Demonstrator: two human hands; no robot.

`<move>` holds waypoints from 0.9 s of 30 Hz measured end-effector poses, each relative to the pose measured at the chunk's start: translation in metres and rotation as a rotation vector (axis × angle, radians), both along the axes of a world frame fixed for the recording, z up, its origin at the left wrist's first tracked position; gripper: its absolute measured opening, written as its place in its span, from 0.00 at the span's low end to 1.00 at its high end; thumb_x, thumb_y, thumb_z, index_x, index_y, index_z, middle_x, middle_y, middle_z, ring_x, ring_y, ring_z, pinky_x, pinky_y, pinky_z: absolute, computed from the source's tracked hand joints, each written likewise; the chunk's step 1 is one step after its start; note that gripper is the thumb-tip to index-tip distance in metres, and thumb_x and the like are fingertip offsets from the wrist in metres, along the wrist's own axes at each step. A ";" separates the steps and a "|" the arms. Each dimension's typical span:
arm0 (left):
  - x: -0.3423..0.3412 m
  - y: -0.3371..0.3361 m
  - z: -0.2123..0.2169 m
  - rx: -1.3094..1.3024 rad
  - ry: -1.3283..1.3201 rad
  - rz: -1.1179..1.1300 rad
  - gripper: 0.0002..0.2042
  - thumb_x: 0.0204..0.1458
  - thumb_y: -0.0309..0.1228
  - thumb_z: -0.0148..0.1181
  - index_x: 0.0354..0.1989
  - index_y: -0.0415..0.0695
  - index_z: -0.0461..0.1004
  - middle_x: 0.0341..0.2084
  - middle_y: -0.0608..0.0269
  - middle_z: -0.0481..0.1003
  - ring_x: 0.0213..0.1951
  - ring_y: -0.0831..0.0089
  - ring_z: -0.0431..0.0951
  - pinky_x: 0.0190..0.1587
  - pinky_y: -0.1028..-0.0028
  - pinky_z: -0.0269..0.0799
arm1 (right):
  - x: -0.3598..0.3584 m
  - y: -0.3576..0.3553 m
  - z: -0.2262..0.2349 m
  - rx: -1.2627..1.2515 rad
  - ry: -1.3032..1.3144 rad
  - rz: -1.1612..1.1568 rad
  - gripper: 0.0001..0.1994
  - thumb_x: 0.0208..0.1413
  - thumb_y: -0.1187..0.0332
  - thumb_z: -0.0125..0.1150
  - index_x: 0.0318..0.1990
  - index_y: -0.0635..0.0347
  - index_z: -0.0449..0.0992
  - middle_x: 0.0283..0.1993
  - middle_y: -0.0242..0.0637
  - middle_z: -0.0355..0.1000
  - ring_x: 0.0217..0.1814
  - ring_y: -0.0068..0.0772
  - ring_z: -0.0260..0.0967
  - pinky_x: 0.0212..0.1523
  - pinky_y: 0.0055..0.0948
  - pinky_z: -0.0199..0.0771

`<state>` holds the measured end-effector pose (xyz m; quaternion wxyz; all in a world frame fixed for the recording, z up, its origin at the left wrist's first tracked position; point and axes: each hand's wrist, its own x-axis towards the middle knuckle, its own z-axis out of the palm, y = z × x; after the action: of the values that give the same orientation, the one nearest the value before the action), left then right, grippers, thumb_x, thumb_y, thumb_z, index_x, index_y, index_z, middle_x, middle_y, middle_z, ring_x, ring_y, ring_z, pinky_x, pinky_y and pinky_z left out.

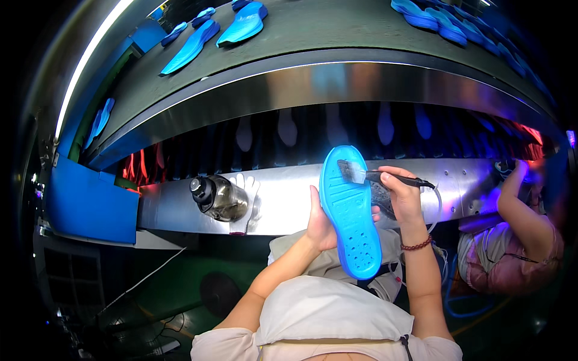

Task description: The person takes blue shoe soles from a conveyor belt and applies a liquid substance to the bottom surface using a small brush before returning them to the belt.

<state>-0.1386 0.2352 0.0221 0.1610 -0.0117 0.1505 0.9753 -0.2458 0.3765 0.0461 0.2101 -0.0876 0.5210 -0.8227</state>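
A bright blue shoe sole [359, 216] is held upright in front of me, its grooved and dotted face turned up. My left hand [323, 224] grips its left edge with the thumb in front, and the other fingers pass behind it to the right edge. Closed around the black handle of a brush [356, 173] is my right hand [404, 195]. The brush's wide bristles lie against the upper part of the sole. A thin pale tube [438, 207] hangs from the handle's end. Behind the sole, a dark rough patch [382, 200] partly shows on the metal ledge.
A dark bottle [226, 200] and a white glove [251, 194] sit left on the metal ledge [283, 207]. Beyond, a dark conveyor belt [325, 30] carries several blue soles [244, 24]. Pale sole shapes [287, 127] show beneath it. Another person [509, 243] works at the right.
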 end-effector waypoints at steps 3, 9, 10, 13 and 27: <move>-0.003 0.004 -0.007 -0.059 0.005 0.106 0.47 0.42 0.71 0.14 0.59 0.44 0.53 0.48 0.48 0.65 0.48 0.55 0.68 0.52 0.57 0.63 | 0.001 -0.010 0.021 0.203 0.229 -0.012 0.07 0.47 0.76 0.59 0.35 0.68 0.75 0.32 0.38 0.74 0.29 0.21 0.70 0.33 0.18 0.71; -0.027 -0.003 -0.028 -0.228 -0.189 0.453 0.42 0.47 0.67 0.19 0.56 0.43 0.56 0.46 0.50 0.67 0.47 0.60 0.69 0.53 0.59 0.62 | 0.037 -0.026 0.028 0.531 1.076 -0.009 0.08 0.37 0.74 0.62 0.29 0.61 0.76 0.31 0.39 0.73 0.33 0.37 0.71 0.36 0.30 0.67; -0.027 -0.017 -0.023 -0.294 -0.078 0.402 0.42 0.47 0.67 0.20 0.54 0.42 0.59 0.42 0.50 0.69 0.45 0.59 0.70 0.51 0.60 0.64 | 0.046 -0.016 0.024 0.531 1.107 0.040 0.08 0.37 0.74 0.63 0.30 0.61 0.77 0.31 0.39 0.74 0.34 0.36 0.72 0.37 0.29 0.67; -0.019 -0.045 -0.014 -0.248 0.002 0.342 0.45 0.45 0.69 0.19 0.54 0.41 0.59 0.41 0.48 0.69 0.43 0.54 0.71 0.48 0.56 0.66 | 0.046 0.013 0.023 0.504 1.050 0.336 0.10 0.37 0.73 0.63 0.31 0.61 0.77 0.32 0.39 0.74 0.34 0.34 0.72 0.37 0.28 0.68; -0.012 -0.018 0.035 -0.117 0.076 0.210 0.44 0.46 0.68 0.15 0.56 0.43 0.59 0.45 0.49 0.68 0.46 0.61 0.70 0.49 0.61 0.67 | 0.017 0.014 0.067 0.031 0.631 0.443 0.10 0.39 0.80 0.61 0.33 0.65 0.77 0.35 0.44 0.75 0.39 0.35 0.73 0.44 0.29 0.70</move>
<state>-0.1508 0.2173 0.0574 0.0514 0.0003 0.2110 0.9761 -0.2292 0.3904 0.1134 0.2134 -0.4438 0.5407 -0.6820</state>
